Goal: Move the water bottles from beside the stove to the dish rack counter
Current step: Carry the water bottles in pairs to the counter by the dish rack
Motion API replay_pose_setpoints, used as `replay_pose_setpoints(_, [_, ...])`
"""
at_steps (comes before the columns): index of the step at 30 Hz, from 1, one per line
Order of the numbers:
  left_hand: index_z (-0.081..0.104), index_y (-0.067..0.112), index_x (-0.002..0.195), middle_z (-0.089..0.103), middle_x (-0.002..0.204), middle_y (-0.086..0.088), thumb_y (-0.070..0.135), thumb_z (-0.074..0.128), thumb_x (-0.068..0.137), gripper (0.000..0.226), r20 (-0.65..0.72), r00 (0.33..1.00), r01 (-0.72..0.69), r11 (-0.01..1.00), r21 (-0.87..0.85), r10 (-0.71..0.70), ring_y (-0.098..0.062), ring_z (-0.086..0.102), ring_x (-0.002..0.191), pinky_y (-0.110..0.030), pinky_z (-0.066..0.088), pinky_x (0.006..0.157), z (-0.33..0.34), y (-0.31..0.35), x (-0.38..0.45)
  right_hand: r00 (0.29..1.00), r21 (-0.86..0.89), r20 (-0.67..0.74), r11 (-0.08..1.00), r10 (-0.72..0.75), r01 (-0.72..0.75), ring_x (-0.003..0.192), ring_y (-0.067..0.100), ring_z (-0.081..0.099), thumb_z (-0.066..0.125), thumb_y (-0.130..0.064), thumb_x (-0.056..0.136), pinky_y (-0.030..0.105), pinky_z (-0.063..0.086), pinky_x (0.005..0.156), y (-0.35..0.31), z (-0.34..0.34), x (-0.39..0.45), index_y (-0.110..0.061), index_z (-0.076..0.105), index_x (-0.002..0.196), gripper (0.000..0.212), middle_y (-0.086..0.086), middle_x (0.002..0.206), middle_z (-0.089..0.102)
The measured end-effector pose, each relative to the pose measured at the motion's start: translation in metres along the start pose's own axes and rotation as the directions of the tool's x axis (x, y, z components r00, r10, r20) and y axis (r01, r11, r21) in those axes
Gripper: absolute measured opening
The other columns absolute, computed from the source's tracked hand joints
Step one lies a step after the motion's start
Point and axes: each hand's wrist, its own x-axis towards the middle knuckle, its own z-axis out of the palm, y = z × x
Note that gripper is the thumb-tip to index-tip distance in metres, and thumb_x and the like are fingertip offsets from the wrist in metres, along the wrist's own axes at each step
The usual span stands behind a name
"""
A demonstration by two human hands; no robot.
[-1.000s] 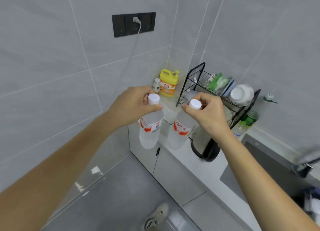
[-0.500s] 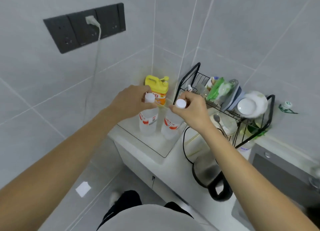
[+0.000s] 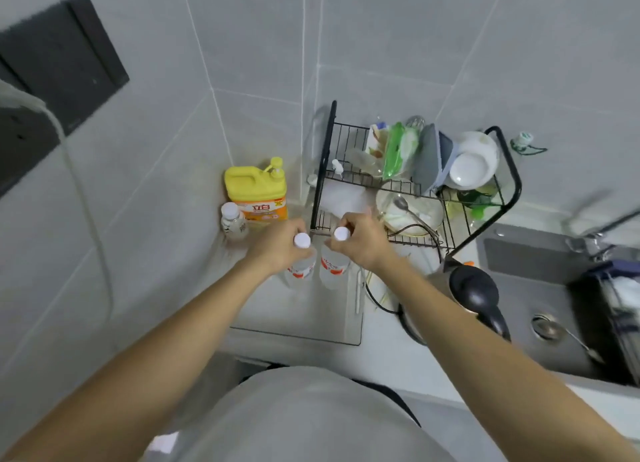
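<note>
Two clear water bottles with white caps and red-and-white labels stand side by side on the white counter (image 3: 304,316), just in front of the black wire dish rack (image 3: 509,170). My left hand (image 3: 277,247) grips the neck of the left bottle (image 3: 300,271). My right hand (image 3: 363,241) grips the neck of the right bottle (image 3: 333,269). Both bottles are upright and nearly touch each other. Whether their bases rest fully on the counter is hidden by my hands.
A yellow detergent jug (image 3: 256,191) and a small white bottle (image 3: 232,219) stand in the corner to the left. A black electric kettle (image 3: 471,288) with its cord sits to the right, beside the steel sink (image 3: 540,288). The rack holds bowls, plates and a spoon.
I have stepped closer and both hands have lowered the two bottles down onto the counter in front of the dish rack. The view has tilted further downward.
</note>
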Motion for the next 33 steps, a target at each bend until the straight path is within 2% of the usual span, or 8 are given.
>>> replay_pose_setpoints(4, [0.056, 0.022, 0.08, 0.063, 0.072, 0.002, 0.032, 0.076, 0.079, 0.022, 0.06, 0.998, -0.022, 1.0, 0.002, 0.022, -0.029, 0.066, 0.079, -0.035, 0.041, 0.059, 0.012, -0.008, 0.02, 0.998, -0.067, -0.011, 0.996, 0.062, -0.063, 0.066, 0.015, 0.048, 0.087, -0.032, 0.076, 0.032, 0.039, 0.061, 0.006, 0.007, 0.006, -0.021, 0.055, 0.077, 0.035, -0.009, 0.068, 0.053])
replay_pose_setpoints(6, [0.057, 0.019, 0.084, 0.067, 0.077, -0.001, 0.03, 0.074, 0.08, 0.021, 0.049, 0.998, -0.032, 0.999, -0.014, 0.033, -0.03, 0.065, 0.079, -0.036, 0.041, 0.06, 0.015, -0.009, 0.026, 0.995, -0.119, -0.033, 0.989, 0.09, -0.093, 0.073, 0.02, 0.053, 0.086, -0.035, 0.078, 0.034, 0.043, 0.064, 0.008, 0.009, 0.009, -0.021, 0.057, 0.082, 0.033, -0.004, 0.075, 0.057])
replay_pose_setpoints(10, [0.052, 0.019, 0.082, 0.06, 0.07, 0.002, 0.027, 0.074, 0.08, 0.024, 0.002, 0.999, -0.046, 0.996, -0.081, 0.047, -0.029, 0.059, 0.072, -0.034, 0.031, 0.055, 0.019, -0.008, 0.032, 0.989, -0.164, -0.049, 0.976, 0.139, -0.145, 0.085, 0.027, 0.062, 0.084, -0.04, 0.08, 0.04, 0.054, 0.073, 0.012, 0.01, 0.012, -0.016, 0.062, 0.094, 0.035, 0.006, 0.09, 0.066])
replay_pose_setpoints(16, [0.049, 0.019, 0.081, 0.059, 0.069, 0.001, 0.024, 0.077, 0.081, 0.028, -0.015, 0.999, -0.043, 0.985, -0.165, 0.041, -0.029, 0.056, 0.07, -0.036, 0.038, 0.058, 0.023, -0.006, 0.036, 0.988, -0.201, -0.046, 0.968, 0.146, -0.152, 0.086, 0.03, 0.065, 0.081, -0.043, 0.082, 0.042, 0.056, 0.073, 0.011, 0.009, 0.018, -0.019, 0.06, 0.096, 0.035, 0.008, 0.095, 0.068])
replay_pose_setpoints(21, [0.049, 0.019, 0.093, 0.059, 0.077, -0.003, 0.029, 0.072, 0.09, 0.025, 0.021, 0.989, -0.149, 0.989, 0.011, 0.149, -0.031, 0.056, 0.072, -0.037, 0.041, 0.06, 0.022, 0.007, 0.037, 0.995, -0.29, -0.023, 0.952, 0.099, -0.101, 0.092, 0.032, 0.064, 0.074, -0.046, 0.089, 0.04, 0.055, 0.077, 0.013, 0.007, 0.013, -0.016, 0.06, 0.108, 0.038, 0.01, 0.101, 0.07])
replay_pose_setpoints(25, [0.054, 0.016, 0.114, 0.057, 0.087, -0.005, 0.018, 0.067, 0.094, 0.023, 0.132, 0.967, -0.242, 0.952, 0.189, 0.219, -0.034, 0.057, 0.083, -0.038, 0.042, 0.065, 0.014, 0.008, 0.037, 0.999, -0.421, 0.028, 0.907, 0.024, -0.01, 0.1, 0.033, 0.064, 0.07, -0.048, 0.092, 0.044, 0.056, 0.082, 0.017, 0.002, 0.01, -0.018, 0.058, 0.118, 0.042, 0.009, 0.113, 0.065])
replay_pose_setpoints(29, [0.055, 0.017, 0.116, 0.065, 0.101, -0.011, 0.013, 0.063, 0.098, 0.019, 0.196, 0.952, -0.289, 0.901, 0.324, 0.234, -0.032, 0.054, 0.083, -0.033, 0.03, 0.055, 0.008, 0.009, 0.037, 0.999, -0.455, 0.046, 0.89, -0.002, 0.023, 0.103, 0.035, 0.064, 0.07, -0.043, 0.095, 0.042, 0.055, 0.082, 0.02, 0.0, 0.009, -0.013, 0.062, 0.118, 0.039, 0.01, 0.115, 0.062])
replay_pose_setpoints(33, [0.051, 0.019, 0.116, 0.069, 0.108, -0.016, 0.018, 0.065, 0.099, 0.022, 0.214, 0.946, -0.306, 0.885, 0.351, 0.243, -0.038, 0.062, 0.091, -0.038, 0.04, 0.062, 0.006, 0.009, 0.039, 0.997, -0.482, 0.071, 0.874, -0.022, 0.053, 0.103, 0.036, 0.065, 0.07, -0.04, 0.096, 0.043, 0.054, 0.083, 0.021, -0.001, 0.01, -0.011, 0.062, 0.122, 0.039, 0.009, 0.117, 0.06])
